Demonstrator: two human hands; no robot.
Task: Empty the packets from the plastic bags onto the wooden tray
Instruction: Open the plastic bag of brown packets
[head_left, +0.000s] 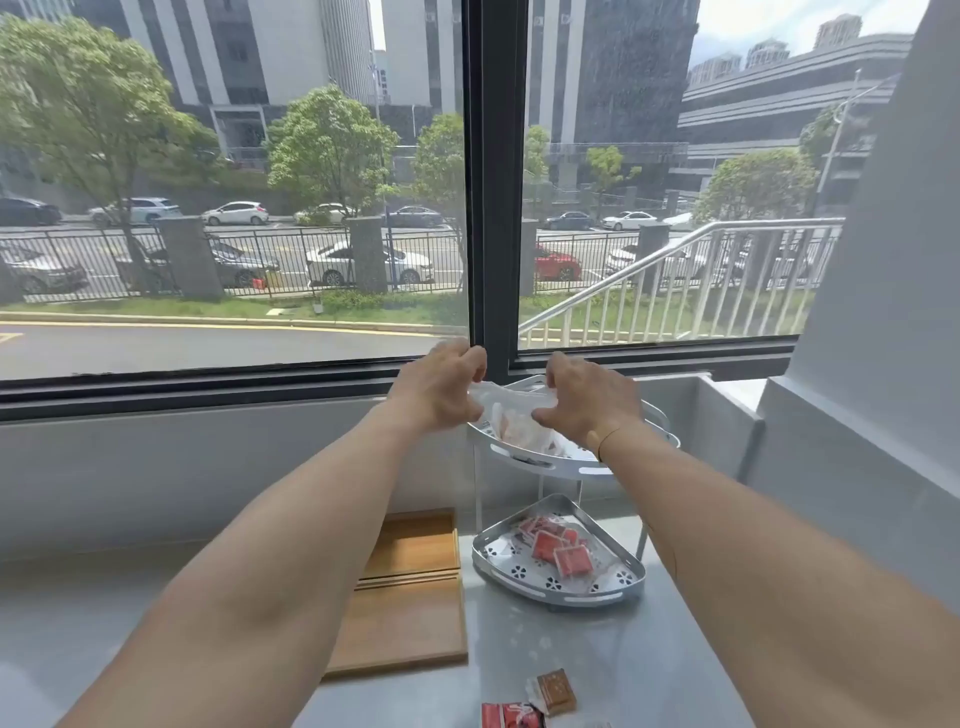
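Plastic bag (511, 415) sits over the rack's upper shelf (582, 465), pinched at its rim by my left hand (441, 387) and right hand (587, 397). Wooden tray (410, 597) lies bare on the grey counter (545, 660) beneath the window (234, 208); red packets (553, 545) fill the lower shelf (558, 587).

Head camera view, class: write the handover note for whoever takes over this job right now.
Left hand and right hand: both grip a plastic bag of packets over the rack's top shelf.
Lower shelf: red packets in clear plastic.
Wooden tray: no packets showing.
Loose packets lie on the counter.
Done: nothing visible on the tray.
Left: empty both bags onto the tray.
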